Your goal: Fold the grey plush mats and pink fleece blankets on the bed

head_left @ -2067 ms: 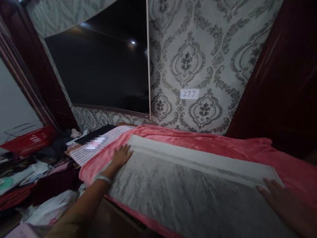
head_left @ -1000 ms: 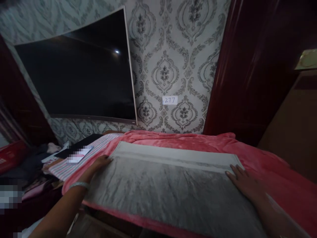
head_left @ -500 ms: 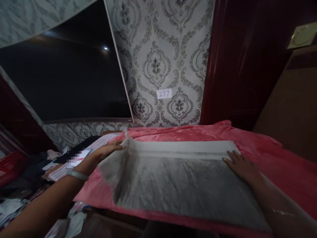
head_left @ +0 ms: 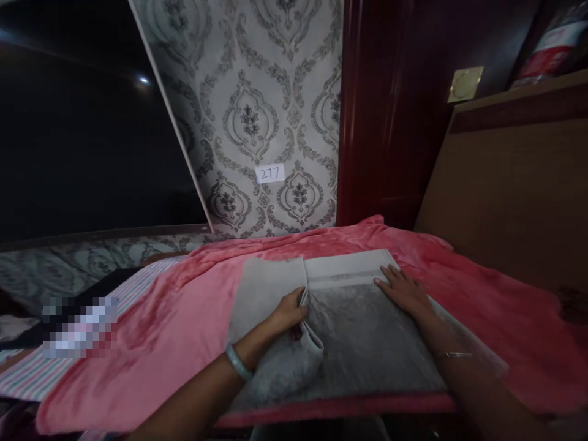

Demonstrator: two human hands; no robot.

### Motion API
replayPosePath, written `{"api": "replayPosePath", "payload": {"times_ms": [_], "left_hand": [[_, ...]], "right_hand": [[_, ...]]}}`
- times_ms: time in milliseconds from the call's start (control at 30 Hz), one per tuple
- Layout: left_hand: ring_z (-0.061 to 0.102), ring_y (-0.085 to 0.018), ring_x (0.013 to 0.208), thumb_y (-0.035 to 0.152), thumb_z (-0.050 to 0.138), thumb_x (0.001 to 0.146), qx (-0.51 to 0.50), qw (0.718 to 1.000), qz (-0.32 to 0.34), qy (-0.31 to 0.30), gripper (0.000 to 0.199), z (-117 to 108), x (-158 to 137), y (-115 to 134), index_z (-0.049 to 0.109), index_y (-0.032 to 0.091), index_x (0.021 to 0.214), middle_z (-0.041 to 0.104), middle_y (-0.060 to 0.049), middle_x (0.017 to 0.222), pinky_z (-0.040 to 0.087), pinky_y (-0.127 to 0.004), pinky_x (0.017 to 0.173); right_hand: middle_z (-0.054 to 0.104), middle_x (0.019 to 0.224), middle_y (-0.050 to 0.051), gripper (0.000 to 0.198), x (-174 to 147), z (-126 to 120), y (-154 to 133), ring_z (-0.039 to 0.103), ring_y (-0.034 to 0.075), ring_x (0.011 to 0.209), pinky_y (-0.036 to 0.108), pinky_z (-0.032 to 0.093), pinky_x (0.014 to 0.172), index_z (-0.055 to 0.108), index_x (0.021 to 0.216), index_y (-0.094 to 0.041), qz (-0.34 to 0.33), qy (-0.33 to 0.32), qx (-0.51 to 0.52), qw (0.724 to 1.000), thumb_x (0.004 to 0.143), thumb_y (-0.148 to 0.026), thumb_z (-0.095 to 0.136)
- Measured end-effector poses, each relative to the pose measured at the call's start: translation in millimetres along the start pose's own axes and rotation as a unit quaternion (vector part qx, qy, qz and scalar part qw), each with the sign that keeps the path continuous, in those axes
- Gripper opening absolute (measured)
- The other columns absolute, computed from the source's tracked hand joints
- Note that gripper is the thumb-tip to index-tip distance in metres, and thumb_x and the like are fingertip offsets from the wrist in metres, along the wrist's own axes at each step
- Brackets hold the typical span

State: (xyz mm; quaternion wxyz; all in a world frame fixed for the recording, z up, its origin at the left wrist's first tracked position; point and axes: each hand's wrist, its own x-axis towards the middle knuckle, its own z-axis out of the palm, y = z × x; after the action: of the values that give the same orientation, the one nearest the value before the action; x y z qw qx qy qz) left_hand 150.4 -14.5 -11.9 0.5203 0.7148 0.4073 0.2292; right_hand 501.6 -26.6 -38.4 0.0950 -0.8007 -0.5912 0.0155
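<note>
A grey cloth (head_left: 367, 343) with pale bands along its far edge lies on a pink plush blanket (head_left: 197, 318). Its left part is folded up and over, with a raised, curling edge near the middle. My left hand (head_left: 291, 309), a pale bangle at its wrist, is closed on that folded edge; part of its fingers is hidden by the fabric. Toward the cloth's far right corner, my right hand (head_left: 407, 294) rests flat on it, fingers stretched out and apart.
A dark television screen (head_left: 92, 135) stands at the left against patterned wallpaper. A paper marked 277 (head_left: 270, 173) is on the wall. A large cardboard box (head_left: 514, 196) stands on the right, with a bottle (head_left: 551, 49) on top. Striped fabric (head_left: 27, 373) lies at left.
My left hand has carried the cloth's left edge rightward, to the middle, folding it. My right hand stays on the right side of the cloth. The view has turned right.
</note>
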Motion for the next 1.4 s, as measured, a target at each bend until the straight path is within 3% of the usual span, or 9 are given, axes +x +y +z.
{"api": "replayPosePath", "payload": {"times_ms": [100, 233, 433, 500, 600, 733, 900, 1200, 1400], "left_hand": [[0.055, -0.014, 0.043, 0.027, 0.060, 0.077, 0.002, 0.999, -0.043, 0.021, 0.072, -0.8, -2.0, -4.3, 0.045, 0.023, 0.147, 0.067, 0.002, 0.069, 0.048, -0.027, 0.048], [0.055, -0.013, 0.047, 0.028, 0.062, 0.075, -0.007, 0.999, 0.001, 0.050, 0.063, -1.3, 3.8, 3.5, 0.053, 0.024, 0.137, 0.064, 0.003, 0.067, 0.045, -0.024, 0.047], [0.048, -0.012, 0.041, 0.040, 0.053, 0.087, 0.080, 0.996, -0.024, 0.011, 0.075, 9.8, -9.0, 30.1, 0.032, 0.018, 0.156, 0.056, 0.005, 0.063, 0.041, -0.026, 0.045], [0.056, -0.016, 0.052, 0.042, 0.048, 0.090, 0.142, 0.989, -0.003, 0.031, 0.071, 6.2, -21.3, 41.1, 0.035, 0.016, 0.155, 0.059, 0.002, 0.069, 0.049, -0.031, 0.056], [0.066, -0.026, 0.097, 0.043, 0.047, 0.092, 0.262, 0.957, 0.079, 0.092, 0.067, 4.2, -48.3, 48.0, 0.040, 0.018, 0.154, 0.071, -0.011, 0.104, 0.052, -0.044, 0.091], [0.028, -0.042, 0.150, 0.055, 0.057, 0.090, 0.391, 0.912, 0.116, 0.042, 0.075, 29.4, -90.0, 29.2, 0.038, 0.026, 0.156, 0.036, -0.017, 0.162, 0.023, -0.066, 0.119], [0.004, -0.042, 0.156, 0.056, 0.057, 0.091, 0.461, 0.881, 0.106, 0.004, 0.080, 60.2, -114.2, 7.8, 0.027, 0.029, 0.160, 0.015, -0.013, 0.170, 0.008, -0.073, 0.121], [0.021, -0.030, 0.155, 0.034, 0.048, 0.100, 0.496, 0.850, 0.176, 0.011, 0.059, 65.6, -119.9, 19.4, 0.032, 0.023, 0.157, 0.031, -0.011, 0.165, 0.024, -0.058, 0.124], [0.031, -0.030, 0.151, 0.026, 0.041, 0.103, 0.492, 0.853, 0.173, 0.024, 0.049, 71.3, -119.4, 16.7, 0.043, 0.020, 0.151, 0.044, -0.010, 0.159, 0.030, -0.057, 0.122]], "right_hand": [[0.028, 0.165, 0.006, 0.068, 1.5, 2.2, 0.9, 0.030, 0.034, 0.149, 0.057, 0.029, 0.118, 0.035, 0.158, -0.025, 0.006, 0.011, -0.003, 1.000, 0.100, -0.059, 0.023], [0.029, 0.165, 0.007, 0.070, 1.6, 1.7, 1.0, 0.030, 0.034, 0.149, 0.059, 0.029, 0.117, 0.036, 0.158, -0.025, 0.003, 0.011, 0.003, 1.000, 0.100, -0.061, 0.021], [0.025, 0.166, 0.005, 0.068, -4.3, -9.3, -3.7, 0.024, 0.032, 0.151, 0.056, 0.025, 0.120, 0.032, 0.159, -0.024, 0.012, -0.012, 0.000, 1.000, 0.101, -0.058, 0.021], [0.025, 0.166, 0.005, 0.068, -5.1, -10.1, -3.9, 0.025, 0.032, 0.151, 0.056, 0.027, 0.119, 0.033, 0.159, -0.024, 0.011, -0.010, -0.002, 1.000, 0.101, -0.058, 0.022], [0.027, 0.166, 0.006, 0.068, -5.0, -8.2, -2.3, 0.026, 0.033, 0.150, 0.058, 0.028, 0.118, 0.035, 0.158, -0.024, 0.008, 0.002, -0.001, 1.000, 0.101, -0.058, 0.022], [0.027, 0.165, 0.006, 0.068, -4.5, -5.9, 0.1, 0.026, 0.035, 0.150, 0.059, 0.027, 0.118, 0.035, 0.158, -0.024, 0.006, 0.007, 0.005, 1.000, 0.101, -0.058, 0.021], [0.028, 0.165, 0.007, 0.069, -5.7, -7.6, 1.4, 0.026, 0.035, 0.150, 0.059, 0.028, 0.118, 0.036, 0.157, -0.023, 0.007, 0.009, 0.008, 1.000, 0.101, -0.060, 0.022], [0.030, 0.164, 0.009, 0.067, -9.5, -12.7, 2.9, 0.028, 0.035, 0.149, 0.060, 0.028, 0.118, 0.038, 0.156, -0.023, 0.007, 0.014, 0.013, 1.000, 0.101, -0.058, 0.027], [0.028, 0.165, 0.008, 0.067, -9.2, -13.8, 2.6, 0.026, 0.034, 0.150, 0.059, 0.029, 0.117, 0.037, 0.157, -0.023, 0.011, 0.007, 0.008, 1.000, 0.101, -0.058, 0.026]]}}
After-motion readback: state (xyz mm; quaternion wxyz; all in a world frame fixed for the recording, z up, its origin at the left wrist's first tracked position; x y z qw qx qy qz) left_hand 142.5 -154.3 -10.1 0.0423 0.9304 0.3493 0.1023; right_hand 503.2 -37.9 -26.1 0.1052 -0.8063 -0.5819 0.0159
